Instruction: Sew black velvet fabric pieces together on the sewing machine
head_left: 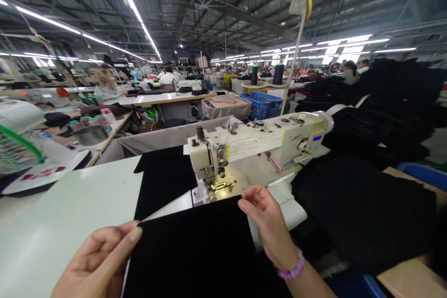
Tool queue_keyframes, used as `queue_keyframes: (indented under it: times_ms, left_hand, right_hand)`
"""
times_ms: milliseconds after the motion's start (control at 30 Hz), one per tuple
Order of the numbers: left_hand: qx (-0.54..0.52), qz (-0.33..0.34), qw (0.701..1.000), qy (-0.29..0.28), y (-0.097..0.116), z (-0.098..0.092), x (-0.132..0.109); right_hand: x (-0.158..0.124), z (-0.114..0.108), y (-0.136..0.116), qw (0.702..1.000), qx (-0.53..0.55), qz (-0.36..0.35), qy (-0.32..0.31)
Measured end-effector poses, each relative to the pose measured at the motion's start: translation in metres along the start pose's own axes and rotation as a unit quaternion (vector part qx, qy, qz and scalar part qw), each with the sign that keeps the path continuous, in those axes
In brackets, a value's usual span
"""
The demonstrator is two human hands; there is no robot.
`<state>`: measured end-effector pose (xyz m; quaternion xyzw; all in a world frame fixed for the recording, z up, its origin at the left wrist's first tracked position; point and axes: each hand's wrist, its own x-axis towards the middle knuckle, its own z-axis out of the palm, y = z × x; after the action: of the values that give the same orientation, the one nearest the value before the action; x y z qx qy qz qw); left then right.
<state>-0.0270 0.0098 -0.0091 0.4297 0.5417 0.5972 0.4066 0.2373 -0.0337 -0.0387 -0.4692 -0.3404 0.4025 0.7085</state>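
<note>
A piece of black fabric [195, 247] lies spread in front of me on the white sewing table [70, 209]. My left hand [99, 260] pinches its near left corner with thumb and fingers closed. My right hand [267, 223], with a pink bead bracelet at the wrist, pinches the far right corner just below the presser foot [220, 185] of the cream sewing machine [254, 146]. A second black piece [164, 179] lies flat behind, left of the machine head.
A heap of black garments [363, 209] fills the right side of the table, with more piled behind. A blue crate [261, 104], thread cones [278, 73] and a thread stand rise beyond the machine. A green-rimmed fan [17, 151] stands at left. Other workers sit far back.
</note>
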Motion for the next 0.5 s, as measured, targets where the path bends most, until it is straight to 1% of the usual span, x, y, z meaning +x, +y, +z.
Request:
queue_keyframes:
  times_ms: [67, 100, 133, 167, 200, 233, 267, 300, 333, 400, 467, 500]
  left_hand:
    - [0.049, 0.064, 0.997, 0.0, 0.026, 0.001, 0.008]
    - [0.077, 0.097, 0.992, -0.007, 0.04, 0.003, 0.015]
    - [0.113, 0.126, 0.985, -0.027, 0.053, 0.006, 0.022]
    - [0.161, 0.148, 0.973, -0.067, 0.064, 0.012, 0.031]
    - [0.212, 0.164, 0.956, -0.119, 0.071, 0.02, 0.04]
    - [0.266, 0.177, 0.93, -0.18, 0.073, 0.031, 0.049]
    - [0.314, 0.185, 0.901, -0.236, 0.069, 0.043, 0.057]
    - [0.347, 0.184, 0.874, -0.286, 0.059, 0.057, 0.064]
    - [0.375, 0.178, 0.85, -0.323, 0.044, 0.07, 0.07]
    - [0.383, 0.162, 0.84, -0.348, 0.006, 0.095, 0.075]
    - [0.37, 0.153, 0.844, -0.357, -0.031, 0.111, 0.075]
    - [0.36, 0.15, 0.848, -0.358, -0.046, 0.115, 0.073]
  right_hand:
    - [-0.009, 0.0, -0.004, 0.997, -0.041, -0.007, -0.07]
    - [-0.016, 0.0, -0.004, 0.992, -0.073, -0.014, -0.106]
    - [-0.024, -0.001, -0.002, 0.984, -0.111, -0.023, -0.14]
    - [-0.034, -0.001, 0.001, 0.974, -0.151, -0.037, -0.166]
    - [-0.044, -0.002, 0.007, 0.962, -0.191, -0.058, -0.188]
    - [-0.054, -0.003, 0.015, 0.947, -0.226, -0.09, -0.208]
    - [-0.062, -0.004, 0.024, 0.931, -0.249, -0.135, -0.232]
    - [-0.068, -0.006, 0.035, 0.912, -0.263, -0.187, -0.253]
    - [-0.073, -0.009, 0.045, 0.893, -0.269, -0.24, -0.269]
    - [-0.076, -0.015, 0.063, 0.862, -0.279, -0.318, -0.282]
    - [-0.073, -0.023, 0.074, 0.841, -0.309, -0.349, -0.276]
    - [-0.071, -0.027, 0.076, 0.829, -0.331, -0.359, -0.272]
